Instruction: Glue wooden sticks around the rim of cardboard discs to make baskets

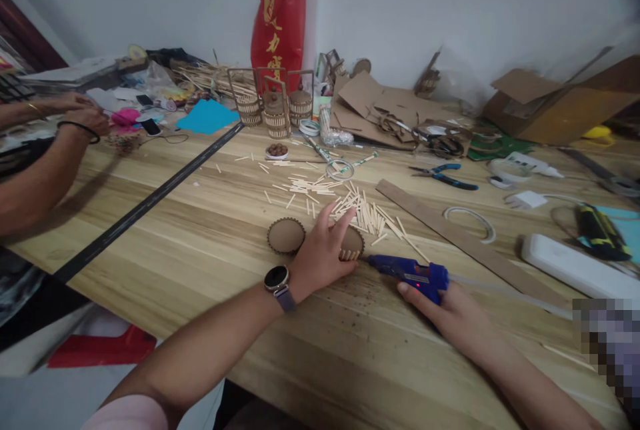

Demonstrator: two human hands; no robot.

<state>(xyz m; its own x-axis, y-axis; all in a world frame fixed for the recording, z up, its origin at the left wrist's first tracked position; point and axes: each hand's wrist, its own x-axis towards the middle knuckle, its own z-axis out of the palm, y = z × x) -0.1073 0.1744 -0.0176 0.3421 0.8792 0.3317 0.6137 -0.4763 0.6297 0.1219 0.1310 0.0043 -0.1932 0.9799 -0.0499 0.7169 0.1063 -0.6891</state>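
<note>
Beneath the left hand [323,251], on bare tabletop [215,243], sits a small round brown piece [352,242] with pale sticks along its near side; thumb and fingers are spread about it, apparently to steady it, though the contact is partly hidden and cannot be confirmed. Right hand [457,313] is wrapped round the handle of a blue glue gun [397,268], nozzle just beside the stick-lined wall, presumably for close aim. Left of the left hand rests a second round piece [286,235], well within reach. Loose sticks [367,213] lie scattered just beyond, seemingly kept handy. Farther back, stick-walled baskets [277,117] stand grouped, possibly for reference; at far left, a co-worker's hands [87,117] are close together, their work indistinct
</note>
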